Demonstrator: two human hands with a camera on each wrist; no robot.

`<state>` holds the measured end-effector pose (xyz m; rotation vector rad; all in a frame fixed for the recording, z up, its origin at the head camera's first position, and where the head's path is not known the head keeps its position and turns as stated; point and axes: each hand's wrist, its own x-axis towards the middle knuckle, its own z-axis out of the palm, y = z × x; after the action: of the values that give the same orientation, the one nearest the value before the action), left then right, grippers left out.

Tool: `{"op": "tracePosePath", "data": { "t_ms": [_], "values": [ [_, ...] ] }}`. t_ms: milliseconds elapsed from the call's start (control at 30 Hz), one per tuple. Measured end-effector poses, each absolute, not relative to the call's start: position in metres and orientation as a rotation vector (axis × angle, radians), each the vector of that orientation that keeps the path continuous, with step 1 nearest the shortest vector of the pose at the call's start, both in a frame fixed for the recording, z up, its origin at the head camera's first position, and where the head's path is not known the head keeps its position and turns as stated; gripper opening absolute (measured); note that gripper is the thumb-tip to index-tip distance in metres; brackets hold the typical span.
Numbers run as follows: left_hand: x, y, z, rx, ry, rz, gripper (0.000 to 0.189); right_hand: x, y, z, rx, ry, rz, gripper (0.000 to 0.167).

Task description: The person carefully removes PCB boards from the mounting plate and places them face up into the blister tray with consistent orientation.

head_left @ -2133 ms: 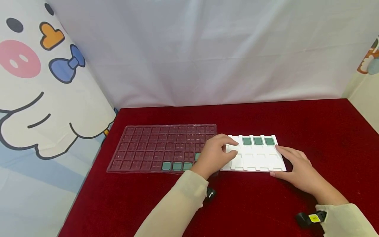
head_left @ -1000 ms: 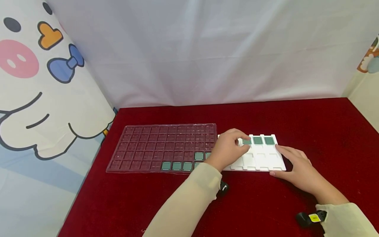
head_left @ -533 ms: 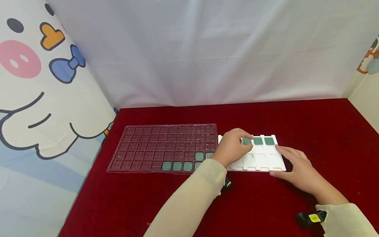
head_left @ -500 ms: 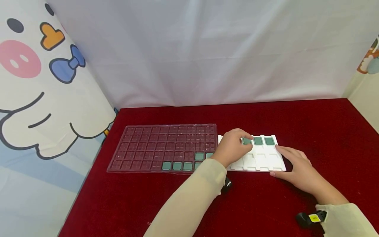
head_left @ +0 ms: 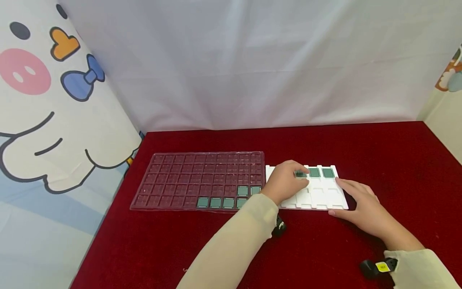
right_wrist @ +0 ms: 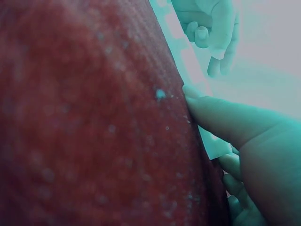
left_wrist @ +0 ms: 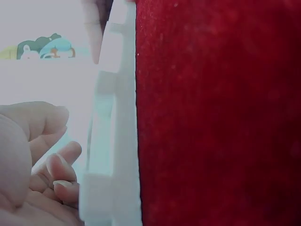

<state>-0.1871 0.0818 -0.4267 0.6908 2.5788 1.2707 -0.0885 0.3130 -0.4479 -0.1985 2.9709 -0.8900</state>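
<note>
My left hand (head_left: 285, 182) is over the white tray (head_left: 325, 196), thumb and index finger curled about a small green square chip (head_left: 300, 174) in its far row. The index fingertip covers part of that chip. In the left wrist view, the remaining fingers (left_wrist: 61, 167) curl beneath. My right hand (head_left: 364, 204) grips the tray's right end, a finger at the side edge and the thumb (right_wrist: 211, 110) against the front edge. Further green chips (head_left: 314, 172) sit to the right in the same row; the tray's near slots visible between the hands hold none.
Left of the white tray lies a long clear compartment tray (head_left: 195, 178), looking dark red over the red cloth (head_left: 325, 257). Several green chips (head_left: 215, 202) fill slots at its near right, partly behind my left sleeve (head_left: 234, 237). A white curtain (head_left: 252, 68) hangs behind.
My left hand has moved right from the white tray's left part to the leftmost visible chip in its far row, then stayed there. The right hand keeps its place on the tray.
</note>
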Motion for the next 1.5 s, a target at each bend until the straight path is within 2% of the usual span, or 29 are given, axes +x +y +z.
{"op": "tracePosePath", "data": {
  "t_ms": [367, 1500],
  "values": [
    [-0.1896, 0.0854, -0.4286, 0.766, 2.703, 1.053, 0.023, -0.0884, 0.3134, -0.4489, -0.207, 2.985, -0.891, 0.100],
    [-0.1927, 0.0919, -0.4269, 0.763, 2.797, 0.955, 0.026, -0.0897, 0.3130, -0.4496, -0.192, 2.973, -0.892, 0.101]
  ]
}}
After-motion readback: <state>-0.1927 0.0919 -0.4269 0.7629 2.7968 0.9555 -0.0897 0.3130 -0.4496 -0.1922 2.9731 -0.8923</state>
